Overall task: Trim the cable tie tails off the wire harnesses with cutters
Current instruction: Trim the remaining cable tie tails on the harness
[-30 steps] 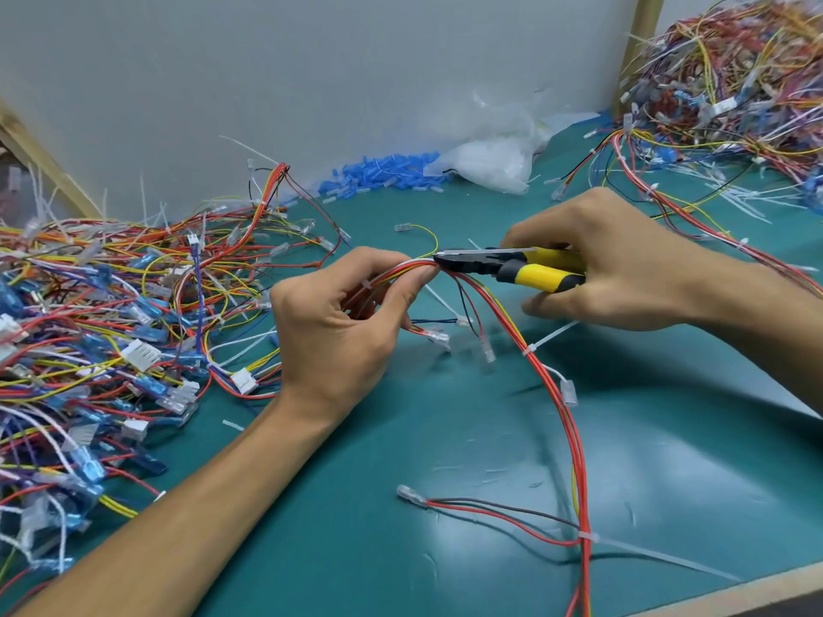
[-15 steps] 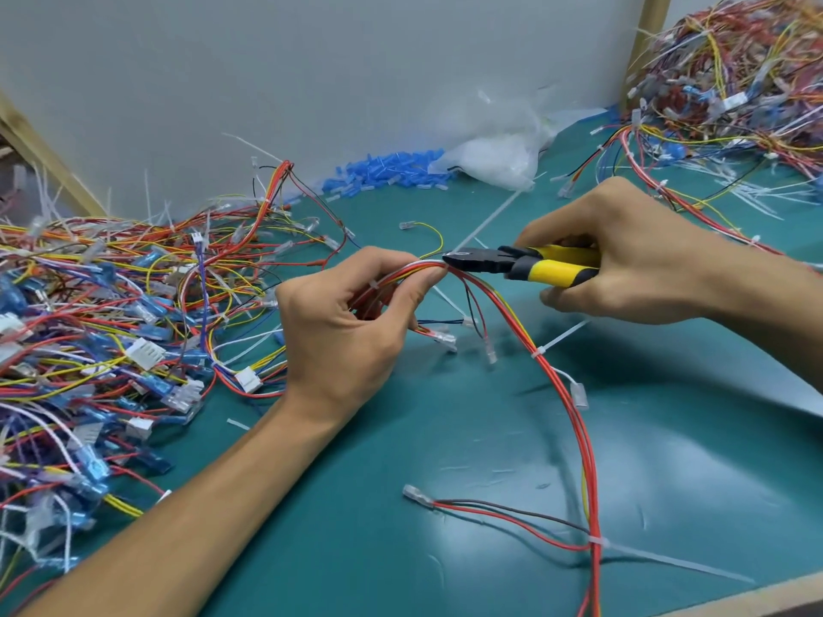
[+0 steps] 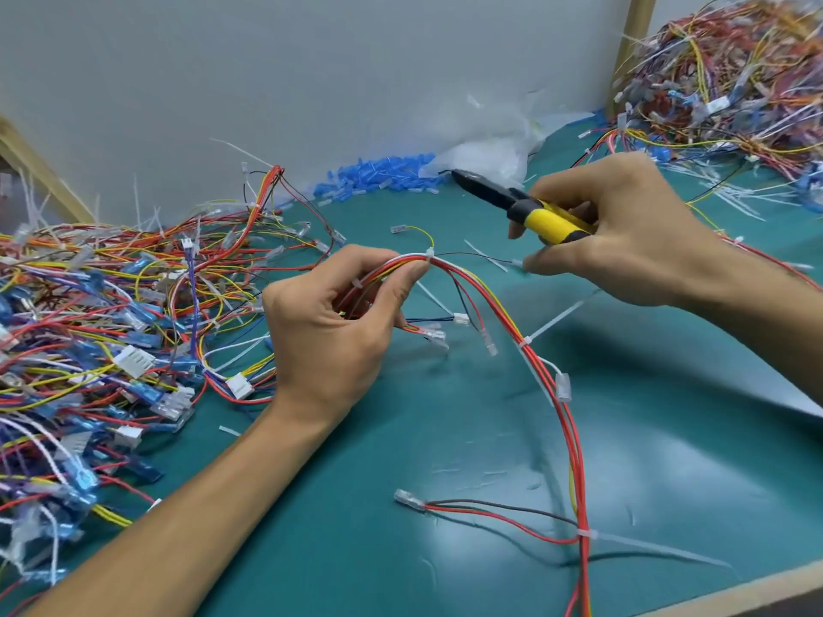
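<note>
Left hand (image 3: 329, 331): fingers curled round the wire harness (image 3: 525, 331), pinching the bundle mid-mat.
Right hand (image 3: 623, 233): clenched on the yellow-handled cutters (image 3: 525, 207), raised beyond the harness, nose aimed back-left, clear of the bundle.
Tie tail (image 3: 556, 320): juts right from the bundle.
Green mat (image 3: 445, 438): bare stretch front-right up to the wooden table edge (image 3: 712, 594).
Left pile (image 3: 89, 327) and far-right pile (image 3: 735, 82): crowd the sides.
</note>
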The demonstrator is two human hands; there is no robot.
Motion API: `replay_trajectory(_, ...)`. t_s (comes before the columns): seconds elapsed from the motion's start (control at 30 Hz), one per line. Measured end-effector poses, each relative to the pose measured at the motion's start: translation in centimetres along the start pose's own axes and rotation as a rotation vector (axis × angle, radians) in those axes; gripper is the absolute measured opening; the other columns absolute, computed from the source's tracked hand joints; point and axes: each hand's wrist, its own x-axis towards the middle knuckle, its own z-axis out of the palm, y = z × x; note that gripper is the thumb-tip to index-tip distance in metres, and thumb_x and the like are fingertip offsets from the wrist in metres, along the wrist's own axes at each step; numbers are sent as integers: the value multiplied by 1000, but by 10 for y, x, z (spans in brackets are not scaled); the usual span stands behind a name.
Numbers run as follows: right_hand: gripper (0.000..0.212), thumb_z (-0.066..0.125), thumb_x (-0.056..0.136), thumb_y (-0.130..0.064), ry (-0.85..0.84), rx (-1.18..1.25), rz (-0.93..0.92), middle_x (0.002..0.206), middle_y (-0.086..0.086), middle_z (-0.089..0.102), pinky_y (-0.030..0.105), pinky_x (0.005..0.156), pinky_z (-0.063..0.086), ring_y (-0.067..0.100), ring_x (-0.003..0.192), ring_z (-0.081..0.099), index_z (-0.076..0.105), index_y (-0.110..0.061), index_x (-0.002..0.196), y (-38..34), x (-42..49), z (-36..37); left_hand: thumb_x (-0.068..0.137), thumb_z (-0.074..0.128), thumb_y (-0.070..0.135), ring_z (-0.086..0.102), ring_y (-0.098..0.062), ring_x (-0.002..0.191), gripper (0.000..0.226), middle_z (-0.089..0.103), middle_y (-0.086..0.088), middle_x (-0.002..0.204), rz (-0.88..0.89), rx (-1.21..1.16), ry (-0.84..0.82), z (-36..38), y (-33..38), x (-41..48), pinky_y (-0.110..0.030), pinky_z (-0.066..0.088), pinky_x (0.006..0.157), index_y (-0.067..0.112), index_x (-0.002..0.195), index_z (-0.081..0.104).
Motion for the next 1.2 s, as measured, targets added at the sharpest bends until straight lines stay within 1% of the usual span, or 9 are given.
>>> replay_trajectory(0.13, 35, 83, 75, -32, 44, -143, -28, 65, 16, 44, 35, 54, 24, 18, 61, 26, 58, -7, 75, 3, -1, 5, 94, 79, 24, 62, -8, 50, 14, 68, 1, 59, -74, -68, 41, 1, -2, 2, -21, 43, 54, 13, 86, 77)
replay_trajectory(0.2, 38, 84, 76, -35, 76, -114, 6, 66, 18, 44, 36, 54, 25, 17, 61, 24, 59, -6, 76, 4, 0, 10, 93, 79, 25, 62, -8, 49, 12, 66, 1, 57, -118, -102, 77, 1, -2, 4, -22, 44, 54, 16, 86, 76)
replay_trajectory(0.33, 39, 77, 70, -47, 137, 21, 132, 74, 18, 62, 43, 65, 49, 38, 70, 52, 72, -11, 84, 6, 5, 10, 95, 77, 23, 60, -6, 47, 18, 66, -2, 57, -201, -124, 173, 0, -4, 10, -18, 41, 52, 11, 83, 70)
replay_trajectory(0.5, 32, 76, 67, -45, 153, 176, 237, 81, 16, 69, 51, 78, 56, 42, 81, 64, 75, -20, 86, 10, 10, 3, 97, 73, 20, 63, -10, 49, 21, 66, 6, 56, -277, -148, 273, -1, -9, 14, -26, 46, 53, 8, 84, 63)
replay_trajectory(0.57, 31, 77, 66, -44, 129, 205, 236, 82, 15, 70, 52, 78, 56, 42, 82, 65, 76, -21, 88, 9, 10, 1, 97, 73, 19, 65, -7, 51, 20, 66, 6, 56, -281, -162, 287, -1, -10, 14, -23, 48, 55, 6, 87, 63)
replay_trajectory(0.7, 30, 78, 65, -40, 15, 172, 146, 69, -4, 65, 39, 65, 49, 21, 65, 59, 77, -24, 90, 6, 7, -2, 98, 72, 18, 65, -7, 52, 17, 65, 2, 59, -281, -186, 312, -2, -9, 15, -16, 47, 58, 5, 90, 64)
replay_trajectory(0.8, 40, 76, 63, -42, -93, -7, 46, 75, 14, 62, 46, 65, 47, 32, 71, 54, 72, -15, 92, 2, 3, 2, 99, 71, 19, 65, -10, 52, 16, 64, 1, 59, -288, -197, 319, -3, -9, 17, -16, 46, 58, 6, 91, 65)
replay_trajectory(0.97, 31, 76, 62, -33, -265, -39, -81, 78, -3, 62, 46, 65, 48, 24, 74, 56, 68, -28, 92, -6, -4, 9, 100, 70, 21, 62, -8, 52, 15, 64, 3, 58, -292, -207, 306, -3, -7, 15, -17, 44, 59, 14, 89, 63)
replay_trajectory(1.2, 31, 73, 63, -19, -271, 49, -138, 78, -1, 59, 50, 65, 49, 26, 76, 54, 67, -28, 92, -4, -4, 8, 100, 69, 28, 57, -6, 49, 17, 66, -1, 58, -308, -184, 299, -4, -7, 16, -28, 41, 57, 17, 88, 63)
